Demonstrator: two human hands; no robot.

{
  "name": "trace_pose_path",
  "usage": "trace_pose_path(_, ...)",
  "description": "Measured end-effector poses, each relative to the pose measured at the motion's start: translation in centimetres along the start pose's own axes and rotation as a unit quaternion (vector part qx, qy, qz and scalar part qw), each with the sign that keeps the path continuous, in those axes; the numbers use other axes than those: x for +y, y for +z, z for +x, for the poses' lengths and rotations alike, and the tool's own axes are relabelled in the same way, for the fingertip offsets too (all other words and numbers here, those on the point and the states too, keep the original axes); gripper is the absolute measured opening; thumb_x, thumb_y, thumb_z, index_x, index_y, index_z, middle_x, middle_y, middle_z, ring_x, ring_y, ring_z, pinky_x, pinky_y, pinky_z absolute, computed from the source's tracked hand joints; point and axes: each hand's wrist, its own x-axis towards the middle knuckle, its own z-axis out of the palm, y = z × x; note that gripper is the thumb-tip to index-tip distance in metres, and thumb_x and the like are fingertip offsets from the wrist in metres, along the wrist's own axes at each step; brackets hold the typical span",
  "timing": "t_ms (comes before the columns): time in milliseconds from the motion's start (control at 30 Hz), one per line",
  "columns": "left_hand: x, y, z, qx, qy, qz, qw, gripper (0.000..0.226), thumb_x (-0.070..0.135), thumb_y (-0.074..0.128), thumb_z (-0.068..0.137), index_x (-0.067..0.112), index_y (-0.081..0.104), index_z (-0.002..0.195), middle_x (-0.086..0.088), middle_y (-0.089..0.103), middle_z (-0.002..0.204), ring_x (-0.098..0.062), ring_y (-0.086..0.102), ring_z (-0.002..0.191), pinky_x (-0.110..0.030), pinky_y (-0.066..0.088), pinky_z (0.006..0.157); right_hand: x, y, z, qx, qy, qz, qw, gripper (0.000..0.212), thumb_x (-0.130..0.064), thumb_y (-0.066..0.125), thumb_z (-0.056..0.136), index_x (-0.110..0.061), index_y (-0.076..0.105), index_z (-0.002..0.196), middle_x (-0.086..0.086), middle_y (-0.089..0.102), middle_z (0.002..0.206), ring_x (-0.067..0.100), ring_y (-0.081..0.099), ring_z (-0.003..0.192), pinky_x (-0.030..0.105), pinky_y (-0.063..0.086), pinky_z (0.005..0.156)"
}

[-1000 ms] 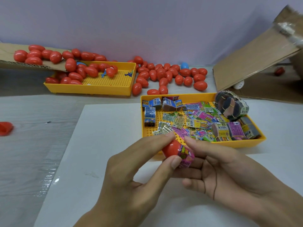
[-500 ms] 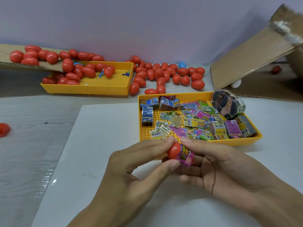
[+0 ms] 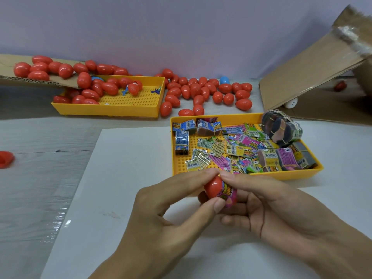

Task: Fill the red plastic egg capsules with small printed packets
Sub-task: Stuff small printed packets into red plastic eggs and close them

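Note:
My left hand [image 3: 171,214] pinches a red egg capsule half [image 3: 213,188] between thumb and fingers. My right hand [image 3: 267,210] holds a pink printed packet [image 3: 228,195] against that half, fingertips on top of it. Both hands meet just in front of the near yellow tray [image 3: 298,175], which holds several printed packets [image 3: 241,150] and banded bundles [image 3: 281,128]. Whether another capsule half lies under my fingers is hidden.
A second yellow tray [image 3: 112,109] at the back left holds red eggs [image 3: 90,93]. More red eggs [image 3: 201,91] and a blue egg [image 3: 224,79] lie along the wall. Cardboard flaps [image 3: 314,67] rise at right. A red piece [image 3: 6,159] lies at far left. A white sheet [image 3: 124,178] lies beneath my hands.
My hands have closed tighter round the red half and the pink packet. The packet sits further against the capsule. The view has shifted slightly.

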Motion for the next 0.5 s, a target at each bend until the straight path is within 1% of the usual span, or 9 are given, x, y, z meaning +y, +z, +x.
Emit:
trace_pose_path(100,0.4,0.2,-0.1,0.035,-0.022,-0.033,0.999,0.035,0.037,0.071,0.083,0.022,0.073,0.115,0.004,0.073,0.106,-0.018,0.072,0.094,-0.024,0.058,0.078,0.5,0.0,0.1,0.073,-0.165,-0.125,0.976,0.033,-0.021,0.081,0.064,-0.014,0.077,0.096,0.013,0.076,0.089,0.019,0.072,0.076,0.024,0.057,0.062)
trace_pose_path(167,0.9,0.0,0.1,0.056,-0.064,-0.043,0.995,0.033,0.053,0.066,0.084,0.031,0.074,0.107,0.001,0.072,0.094,-0.023,0.071,0.080,-0.025,0.058,0.064,0.9,0.0,0.0,0.123,-0.318,-0.243,0.908,0.042,-0.016,0.083,0.064,-0.022,0.073,0.104,0.002,0.077,0.098,0.015,0.073,0.090,0.023,0.058,0.071)
trace_pose_path(233,1.3,-0.3,0.4,0.036,-0.141,-0.092,0.985,0.043,0.065,0.065,0.077,0.030,0.076,0.100,-0.006,0.070,0.080,-0.023,0.070,0.066,-0.028,0.057,0.057,1.5,0.3,-0.4,0.117,-0.422,-0.332,0.835,0.055,-0.014,0.084,0.069,-0.027,0.064,0.119,-0.005,0.073,0.112,0.014,0.070,0.102,0.024,0.058,0.079)
trace_pose_path(300,1.1,-0.2,0.6,-0.019,-0.216,-0.174,0.960,0.044,0.060,0.068,0.074,0.022,0.078,0.094,-0.014,0.069,0.074,-0.025,0.070,0.062,-0.033,0.058,0.056,2.3,0.2,-0.9,0.119,-0.459,-0.425,0.771,0.066,-0.015,0.083,0.073,-0.026,0.053,0.131,-0.009,0.066,0.125,0.014,0.068,0.107,0.025,0.057,0.083)
trace_pose_path(333,1.0,-0.1,0.6,-0.035,-0.236,-0.208,0.949,0.042,0.055,0.068,0.075,0.018,0.079,0.092,-0.017,0.070,0.076,-0.026,0.070,0.063,-0.034,0.058,0.057,1.7,0.6,-0.1,0.120,-0.457,-0.460,0.752,0.069,-0.015,0.082,0.075,-0.023,0.049,0.135,-0.009,0.063,0.130,0.014,0.067,0.109,0.025,0.056,0.085)
trace_pose_path(367,0.8,-0.1,0.6,-0.040,-0.243,-0.229,0.942,0.038,0.049,0.070,0.075,0.015,0.079,0.089,-0.016,0.072,0.077,-0.025,0.071,0.064,-0.033,0.059,0.058,1.4,0.7,0.5,0.110,-0.428,-0.482,0.756,0.070,-0.013,0.078,0.079,-0.019,0.045,0.140,-0.004,0.059,0.137,0.014,0.066,0.112,0.027,0.055,0.088)
trace_pose_path(433,0.6,-0.1,0.6,-0.039,-0.234,-0.250,0.939,0.029,0.038,0.074,0.073,0.014,0.080,0.089,-0.012,0.075,0.080,-0.022,0.073,0.068,-0.031,0.059,0.060,0.0,1.5,1.1,-0.009,-0.273,-0.501,0.822,0.060,-0.012,0.064,0.092,-0.011,0.037,0.146,0.008,0.046,0.149,0.018,0.062,0.111,0.032,0.052,0.088)
trace_pose_path(467,0.5,-0.3,0.6,-0.039,-0.225,-0.255,0.940,0.027,0.034,0.076,0.072,0.016,0.081,0.092,-0.012,0.076,0.084,-0.021,0.074,0.073,-0.030,0.059,0.063,-0.2,1.2,1.0,-0.029,-0.234,-0.475,0.848,0.054,-0.014,0.060,0.095,-0.008,0.039,0.144,0.012,0.046,0.148,0.017,0.062,0.102,0.029,0.053,0.082)
trace_pose_path(500,0.4,-0.4,0.6,-0.038,-0.215,-0.255,0.942,0.028,0.032,0.077,0.071,0.019,0.080,0.096,-0.011,0.077,0.089,-0.021,0.075,0.080,-0.029,0.059,0.067,-0.4,1.1,1.0,0.004,-0.250,-0.440,0.862,0.049,-0.018,0.062,0.094,-0.006,0.046,0.139,0.011,0.052,0.141,0.017,0.063,0.095,0.024,0.054,0.074)
